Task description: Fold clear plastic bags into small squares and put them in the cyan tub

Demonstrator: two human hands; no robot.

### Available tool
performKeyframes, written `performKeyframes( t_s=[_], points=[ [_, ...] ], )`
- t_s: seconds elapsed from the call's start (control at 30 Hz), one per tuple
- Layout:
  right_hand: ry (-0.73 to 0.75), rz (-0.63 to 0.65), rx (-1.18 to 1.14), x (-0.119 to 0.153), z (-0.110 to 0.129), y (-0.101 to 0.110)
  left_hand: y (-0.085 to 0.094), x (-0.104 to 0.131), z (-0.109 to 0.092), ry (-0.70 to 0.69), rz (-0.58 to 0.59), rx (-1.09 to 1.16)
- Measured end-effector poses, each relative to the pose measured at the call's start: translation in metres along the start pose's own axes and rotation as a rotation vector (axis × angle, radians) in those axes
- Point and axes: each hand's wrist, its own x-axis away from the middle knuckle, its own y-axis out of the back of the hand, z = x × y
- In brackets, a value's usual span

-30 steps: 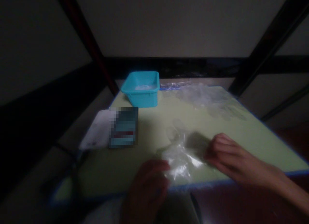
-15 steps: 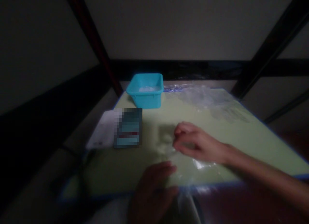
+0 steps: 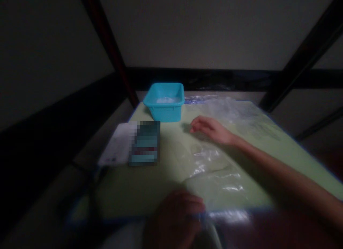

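A clear, shiny plastic bag [image 3: 214, 170] lies spread over the front middle of the pale green table [image 3: 268, 159]. At its near left edge is my left hand [image 3: 178, 215], dim and partly in shadow, its fingers and thumb closed on the plastic. My right hand [image 3: 210, 129] is beyond the far end of the bag, just above the table, with its fingers loosely bent and a little apart; nothing shows in it. To the left of that hand stands a turquoise basin [image 3: 166, 113] with some clear or whitish material [image 3: 168, 99] inside.
A dark device with a blurred-out screen [image 3: 145, 143] lies at the left, partly over a white sheet [image 3: 116, 145]. More clear plastic [image 3: 230, 109] covers the back right of the table. Blue edging runs round the tabletop, with a wall behind.
My right hand has moved away towards the back and its fingers have loosened. The plastic lies more spread out on the table. My left hand has shifted slightly right and closer to the near edge.
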Motion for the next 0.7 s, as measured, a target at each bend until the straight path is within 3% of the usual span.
performKeyframes(
  t_s=[0.17,0.23,0.47,0.7],
  points=[
    [-0.026,0.281,0.021,0.040,0.000,0.007,0.003,-0.001,0.001,-0.068,0.073,-0.036],
    [-0.051,0.327,0.048,0.047,-0.004,0.006,0.004,-0.001,0.001,-0.056,0.069,-0.012],
    [-0.041,0.214,0.122,0.034,-0.035,0.008,0.005,-0.001,0.002,0.049,0.107,0.088],
    [0.001,0.105,0.184,0.029,-0.051,0.011,0.011,0.005,0.004,-0.019,0.086,0.002]
  ],
)
